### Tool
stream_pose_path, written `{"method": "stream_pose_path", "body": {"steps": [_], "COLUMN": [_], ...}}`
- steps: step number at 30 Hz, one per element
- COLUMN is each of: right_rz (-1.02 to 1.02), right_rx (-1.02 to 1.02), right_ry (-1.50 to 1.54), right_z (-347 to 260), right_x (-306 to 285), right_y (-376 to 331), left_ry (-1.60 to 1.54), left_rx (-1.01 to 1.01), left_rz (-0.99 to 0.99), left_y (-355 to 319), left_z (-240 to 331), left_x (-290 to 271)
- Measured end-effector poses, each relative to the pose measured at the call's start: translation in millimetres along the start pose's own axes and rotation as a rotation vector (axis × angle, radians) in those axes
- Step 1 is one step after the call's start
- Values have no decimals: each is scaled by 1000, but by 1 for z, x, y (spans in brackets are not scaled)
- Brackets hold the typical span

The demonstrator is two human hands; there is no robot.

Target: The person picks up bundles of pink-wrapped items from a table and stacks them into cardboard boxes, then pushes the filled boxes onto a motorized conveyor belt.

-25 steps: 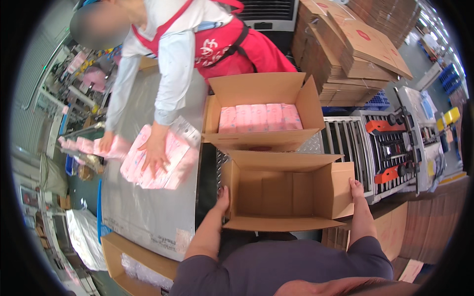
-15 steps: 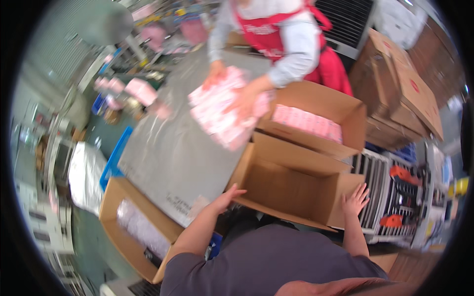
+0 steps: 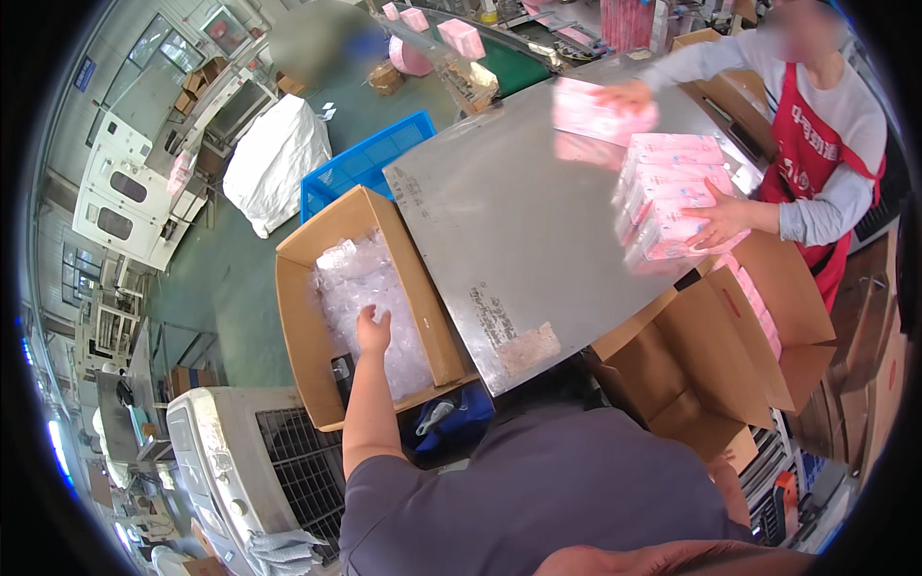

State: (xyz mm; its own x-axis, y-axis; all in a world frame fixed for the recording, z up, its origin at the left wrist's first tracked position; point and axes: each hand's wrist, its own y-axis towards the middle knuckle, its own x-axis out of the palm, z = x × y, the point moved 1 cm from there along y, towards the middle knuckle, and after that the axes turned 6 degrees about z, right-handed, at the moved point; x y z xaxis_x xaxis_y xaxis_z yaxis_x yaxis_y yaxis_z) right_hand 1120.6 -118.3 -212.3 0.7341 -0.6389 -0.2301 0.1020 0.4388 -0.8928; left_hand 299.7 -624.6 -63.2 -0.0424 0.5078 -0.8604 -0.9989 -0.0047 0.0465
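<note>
As you turn left, the green floor [image 3: 230, 312] shows beyond the metal worktop [image 3: 519, 226], which carries pink packs [image 3: 667, 197] under a co-worker's hand [image 3: 715, 219]. The open carton [image 3: 725, 331] sits at your right; your left hand [image 3: 373, 334] has left it for the box [image 3: 408, 278] of clear plastic [image 3: 360, 274], so the work seems to centre there. Its fingers spread above the plastic; your right hand [image 3: 722, 466] is mostly hidden, its fingers impossible to judge.

The right hand [image 3: 723, 465] shows only partly; the pink pack [image 3: 588, 113] beneath a co-worker's hand [image 3: 628, 96] is blurred.
</note>
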Motion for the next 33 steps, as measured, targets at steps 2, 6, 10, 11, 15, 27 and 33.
{"method": "stream_pose_path", "body": {"steps": [2,6,10,11,15,27,33], "right_rz": [-78,-91,-43,14,26,759,696], "right_rx": [6,3,32,15,-15,-406,-534], "right_ry": [-98,23,72,45,61,177,226], "right_z": [-3,-11,-9,-4,-8,18,46], "right_x": [-6,-15,-15,-13,24,21,23], "right_y": [-3,-16,1,8,38,-3,6], "left_ry": [267,572,381,345,168,-939,-1085], "left_rx": [-14,-182,-88,-46,182,-407,-464], "left_rz": [-113,-338,-275,-248,-81,-142,-169], "left_y": [-6,-28,-20,-20,-12,-54,-72], "left_z": [-19,37,-8,-18,-4,-33,-14], "left_x": [-2,10,50,51,39,-35,-42]}}
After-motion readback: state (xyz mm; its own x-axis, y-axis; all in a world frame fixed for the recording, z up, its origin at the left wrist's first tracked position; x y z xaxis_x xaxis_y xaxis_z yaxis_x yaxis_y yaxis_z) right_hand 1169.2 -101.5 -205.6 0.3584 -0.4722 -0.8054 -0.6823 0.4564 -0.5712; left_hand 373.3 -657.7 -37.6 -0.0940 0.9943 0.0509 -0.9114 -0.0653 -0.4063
